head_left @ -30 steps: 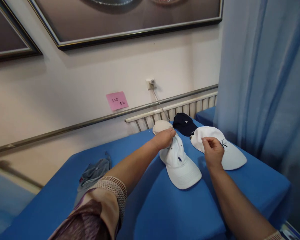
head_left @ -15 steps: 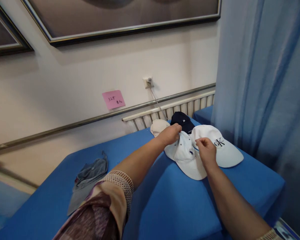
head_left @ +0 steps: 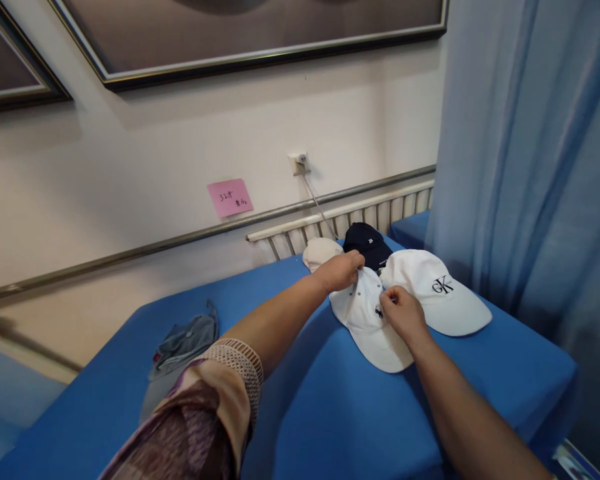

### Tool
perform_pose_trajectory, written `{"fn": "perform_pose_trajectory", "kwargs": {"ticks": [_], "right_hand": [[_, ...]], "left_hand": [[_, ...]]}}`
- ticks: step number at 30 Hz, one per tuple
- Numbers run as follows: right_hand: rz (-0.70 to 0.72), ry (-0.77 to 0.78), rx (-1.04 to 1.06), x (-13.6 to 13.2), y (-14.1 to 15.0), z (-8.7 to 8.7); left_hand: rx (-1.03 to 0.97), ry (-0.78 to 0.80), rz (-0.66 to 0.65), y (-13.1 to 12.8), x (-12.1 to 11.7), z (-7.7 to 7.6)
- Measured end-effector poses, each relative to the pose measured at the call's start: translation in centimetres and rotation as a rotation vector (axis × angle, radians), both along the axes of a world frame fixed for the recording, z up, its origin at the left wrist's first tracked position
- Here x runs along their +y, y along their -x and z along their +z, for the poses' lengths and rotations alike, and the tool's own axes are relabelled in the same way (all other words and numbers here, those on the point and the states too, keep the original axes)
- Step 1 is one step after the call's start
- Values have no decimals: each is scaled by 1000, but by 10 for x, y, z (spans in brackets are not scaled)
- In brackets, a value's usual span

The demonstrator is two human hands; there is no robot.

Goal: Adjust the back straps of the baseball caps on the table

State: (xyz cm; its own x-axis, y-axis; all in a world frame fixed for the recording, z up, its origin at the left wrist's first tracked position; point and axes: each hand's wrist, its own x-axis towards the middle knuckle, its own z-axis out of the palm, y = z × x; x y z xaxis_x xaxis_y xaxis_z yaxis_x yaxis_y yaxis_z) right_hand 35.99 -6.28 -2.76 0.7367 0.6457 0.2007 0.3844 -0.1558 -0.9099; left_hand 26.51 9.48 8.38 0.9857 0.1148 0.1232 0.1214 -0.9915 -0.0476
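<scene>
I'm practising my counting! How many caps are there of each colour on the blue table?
White caps: 2
Cream cap: 1
Navy cap: 1
Grey-blue cap: 1
Total: 5 caps

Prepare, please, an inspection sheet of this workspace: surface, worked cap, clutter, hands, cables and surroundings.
Surface: table with blue cover.
Job's things: white logo cap, brim toward the wearer.
Clutter: beige cap and navy cap at the back, white GK cap on the right, grey-blue cap on the left.
Hands: left hand pinches the crown of the white logo cap; right hand is at its front, grip unclear.
Cables: one cord runs down from the wall socket; its lower end is not visible.
Surroundings: pink note, two framed pictures, metal rail, radiator, blue curtain.
</scene>
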Motion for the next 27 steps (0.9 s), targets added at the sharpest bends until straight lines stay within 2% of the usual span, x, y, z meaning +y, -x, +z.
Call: {"fn": "perform_pose_trajectory", "kwargs": {"ticks": [8,12,14,16,18,20,22,24,27], "right_hand": [[-91,-85,-4,0,1,1],[-130,-99,9,-3,2,1],[-158,-144,-14,-5,3,-1],[-199,-256,-68,-9,6,-2],[-242,-430,-155,-14,13,-2],[-239,-588,-261,-19,25,-1],[-155,-655,-355,-23,45,2],[-4,-630,-407,-24,73,6],[261,-572,-374,-15,126,13]], "left_hand": [[-26,-10,11,10,-4,3],[-130,14,71,41,-11,7],[-224,66,128,71,-16,2],[-328,131,207,111,-21,-11],[-412,195,336,157,-25,-34],[-455,251,545,204,-27,-60],[-475,271,769,248,-26,-83],[-506,226,931,284,-25,-97],[-534,114,1137,320,-22,-98]]}}
